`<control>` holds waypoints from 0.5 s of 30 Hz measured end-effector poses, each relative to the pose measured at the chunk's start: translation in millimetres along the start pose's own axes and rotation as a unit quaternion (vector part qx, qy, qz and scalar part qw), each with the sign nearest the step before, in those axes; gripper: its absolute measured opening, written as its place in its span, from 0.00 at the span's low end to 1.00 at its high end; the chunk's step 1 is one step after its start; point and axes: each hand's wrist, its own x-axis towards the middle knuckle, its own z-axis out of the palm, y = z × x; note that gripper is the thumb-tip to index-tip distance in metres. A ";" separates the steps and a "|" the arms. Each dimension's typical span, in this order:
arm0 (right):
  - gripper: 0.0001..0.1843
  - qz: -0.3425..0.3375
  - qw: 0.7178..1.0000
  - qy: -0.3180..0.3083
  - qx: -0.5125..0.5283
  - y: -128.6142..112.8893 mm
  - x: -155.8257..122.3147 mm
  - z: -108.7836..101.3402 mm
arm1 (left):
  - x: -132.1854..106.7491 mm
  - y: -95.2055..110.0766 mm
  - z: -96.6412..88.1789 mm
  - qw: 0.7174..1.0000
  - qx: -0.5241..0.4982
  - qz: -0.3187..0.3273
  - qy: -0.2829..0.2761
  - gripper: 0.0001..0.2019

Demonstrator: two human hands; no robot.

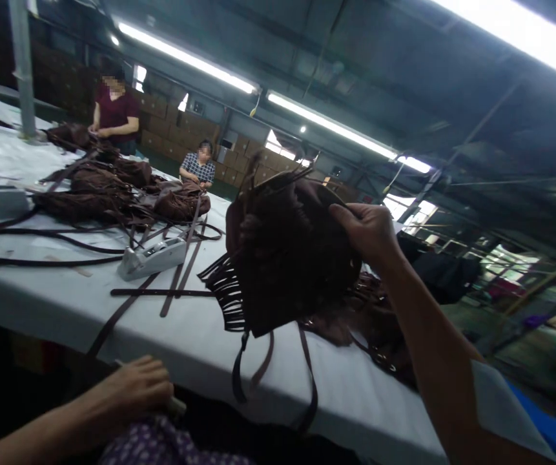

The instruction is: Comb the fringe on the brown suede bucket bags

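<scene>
Right hand [367, 229] was pinched down on the edge of a brown bag [297, 258], thumb on the near face, fingers out of sight behind. Left hand [144, 387] sat low, just off the near side of the table [200, 326], fingers curled; a pale object [177, 405] poked out beside them, and I couldn't tell whether it was gripped or only lay against the hand. From my end of the feed the bag was up in the air over the table, ahead of the body, with loose straps [312, 387] dangling under it. I judged it light for its bulk, soft and floppy, likely to swing and fold, not fragile, perhaps slightly slick if that was leather. Best hold, to my mind: the firmer edge where the thumb pressed, or two opposite corners; I'd have skipped the fringe [229, 294] and the straps, since they'd give and tangle. The bag tilted, lower corner toward the table, fringe pointing left and a bit down. Its long axis I couldn't pin: dark, blurred, outline nearly as wide as tall. On the table to the left I logged a tape dispenser [154, 258], a flat strip [161, 292] and a pile of bags [93, 197], with two co-workers [115, 119] beyond; more brown goods [379, 316] lay behind the right forearm.
</scene>
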 end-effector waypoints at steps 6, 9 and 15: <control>0.22 -0.022 0.997 -0.064 -0.032 11.2 -16.5 27.0 | 43.5 5.2 -96.9 0.965 -0.067 -0.116 0.224 0.08; 0.21 -0.014 0.995 -0.078 -0.056 14.8 -28.2 38.9 | 72.3 26.0 -123.9 0.954 0.053 0.032 0.295 0.09; 0.21 0.005 0.991 -0.125 -0.051 5.2 -36.5 49.7 | 158.5 51.7 -150.4 0.914 0.234 0.234 0.233 0.11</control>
